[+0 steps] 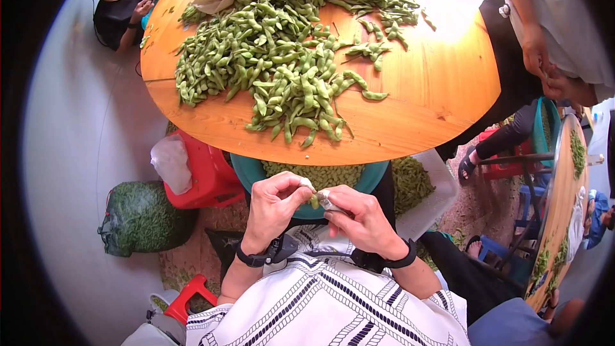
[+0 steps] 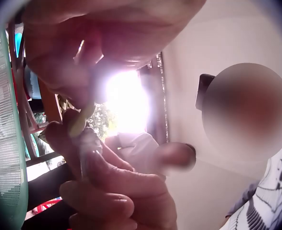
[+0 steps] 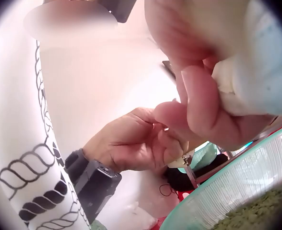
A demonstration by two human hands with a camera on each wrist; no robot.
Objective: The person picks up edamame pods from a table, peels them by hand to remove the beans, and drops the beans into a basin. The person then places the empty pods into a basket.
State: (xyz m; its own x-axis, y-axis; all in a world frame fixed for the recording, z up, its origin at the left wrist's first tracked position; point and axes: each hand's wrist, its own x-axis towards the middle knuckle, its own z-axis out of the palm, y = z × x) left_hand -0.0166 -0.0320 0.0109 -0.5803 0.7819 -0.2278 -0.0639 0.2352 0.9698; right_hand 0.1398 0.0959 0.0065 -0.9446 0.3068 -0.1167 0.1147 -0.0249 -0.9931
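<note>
Both hands meet over a teal basket point(image 1: 242, 170) of shelled green beans point(image 1: 333, 173). The left hand point(image 1: 274, 210) pinches one end of a green pod point(image 1: 314, 200) between thumb and forefinger. At the pod's other side the right hand point(image 1: 362, 216) grips it with curled fingers. Pale wrapping covers some fingertips of both hands. In the left wrist view the pod point(image 2: 78, 125) shows between the blurred left hand point(image 2: 107, 38) and the right hand point(image 2: 126, 187). The right wrist view shows the left hand point(image 3: 134, 141) beyond the right hand point(image 3: 203, 91); the pod is mostly hidden there.
A round wooden table point(image 1: 423, 112) ahead bears a large heap of pods point(image 1: 256, 57). Left stand a red stool point(image 1: 198, 173) and a filled green net bag point(image 1: 144, 218). A white crate point(image 1: 442, 186) of pods is at the right. People are at both sides of the table.
</note>
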